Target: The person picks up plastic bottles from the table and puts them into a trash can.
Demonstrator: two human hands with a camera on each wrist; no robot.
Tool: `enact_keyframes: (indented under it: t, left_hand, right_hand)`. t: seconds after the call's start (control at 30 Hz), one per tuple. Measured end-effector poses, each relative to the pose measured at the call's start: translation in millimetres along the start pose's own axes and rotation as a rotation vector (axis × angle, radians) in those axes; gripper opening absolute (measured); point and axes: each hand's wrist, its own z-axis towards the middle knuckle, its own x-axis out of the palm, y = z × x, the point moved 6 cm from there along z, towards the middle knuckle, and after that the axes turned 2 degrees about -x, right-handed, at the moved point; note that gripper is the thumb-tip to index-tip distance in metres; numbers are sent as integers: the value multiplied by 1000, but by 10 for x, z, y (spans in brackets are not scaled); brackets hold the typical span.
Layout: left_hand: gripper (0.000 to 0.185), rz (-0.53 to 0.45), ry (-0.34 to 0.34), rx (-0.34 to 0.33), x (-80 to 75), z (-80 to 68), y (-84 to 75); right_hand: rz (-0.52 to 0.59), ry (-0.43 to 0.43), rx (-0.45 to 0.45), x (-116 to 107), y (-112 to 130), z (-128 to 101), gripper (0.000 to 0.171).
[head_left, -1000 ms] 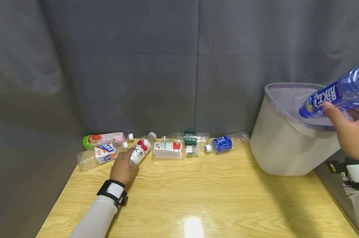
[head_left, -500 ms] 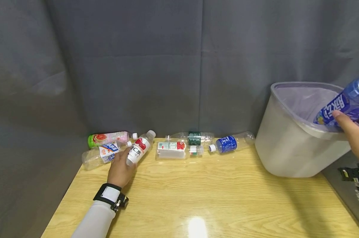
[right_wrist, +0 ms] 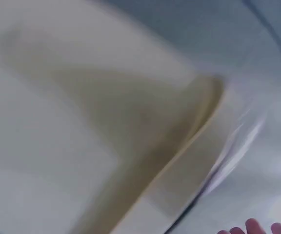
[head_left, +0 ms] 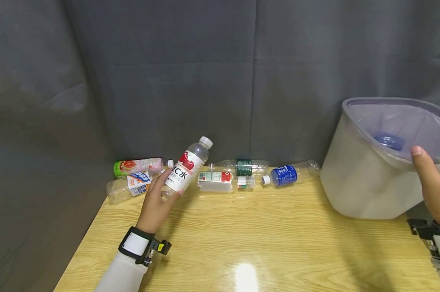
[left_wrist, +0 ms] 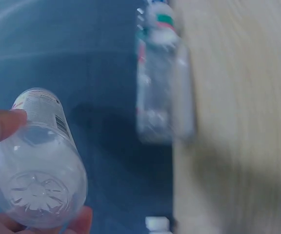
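My left hand point(head_left: 156, 209) grips a clear plastic bottle point(head_left: 186, 168) near its base. That bottle has a white label with red cherries and a white cap, and it is tilted up off the table. In the left wrist view, fingers surround the bottle's clear bottom point(left_wrist: 38, 190). At the front rim of a pale waste bin point(head_left: 362, 174) is my right hand point(head_left: 436, 194), its thumb extended and nothing seen in its grasp. Inside the lined bin lies a blue bottle point(head_left: 389, 141), mostly hidden. The right wrist view is blurred, with fingertips point(right_wrist: 252, 226) at its bottom edge.
Several empty bottles lie along the table's back: a pink-and-green one point(head_left: 141, 166), one with an orange-and-blue label point(head_left: 137, 184), a square one point(head_left: 215, 181), one with a dark green label point(head_left: 244, 167) and one with a blue label point(head_left: 283, 175). Grey curtain point(head_left: 183, 81) encloses the table.
My right hand has let go of the blue bottle, which has dropped into the bin. My left hand has lifted the cherry-label bottle off the table, up and to the right.
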Motion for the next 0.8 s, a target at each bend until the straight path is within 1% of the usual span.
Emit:
enact_keyframes:
  t: [0.07,0.17,0.2,0.3,0.33,0.43,0.57,0.67,0.8]
  left_hand:
    - [73,-40,18,6,16,-16,-122]
    - [73,-89,45,-8,63,-47,-276]
    - [72,-104,58,-15,87,-61,-321]
    - [72,-131,93,-32,182,-125,-435]
    - [72,-137,104,-34,214,-153,-471]
    - [72,-157,142,-27,327,-248,-565]
    - [72,-212,199,-17,487,-353,-692]
    - [73,-262,241,-32,588,-422,-779]
    - [72,-305,307,-51,699,-544,-848]
  right_hand:
    - [117,42,-34,68,157,-107,62]
    - [288,180,-81,268,346,-327,67]
    - [311,224,-95,346,392,-419,68]
    - [337,346,-156,594,492,-720,74]
    - [345,380,-162,681,519,-822,76]
    - [364,477,-124,926,574,-1122,80]
    - [390,592,-26,1194,621,-1465,75]
    - [391,676,27,1350,668,-1678,70]
    - [407,755,70,1495,741,-1922,66]
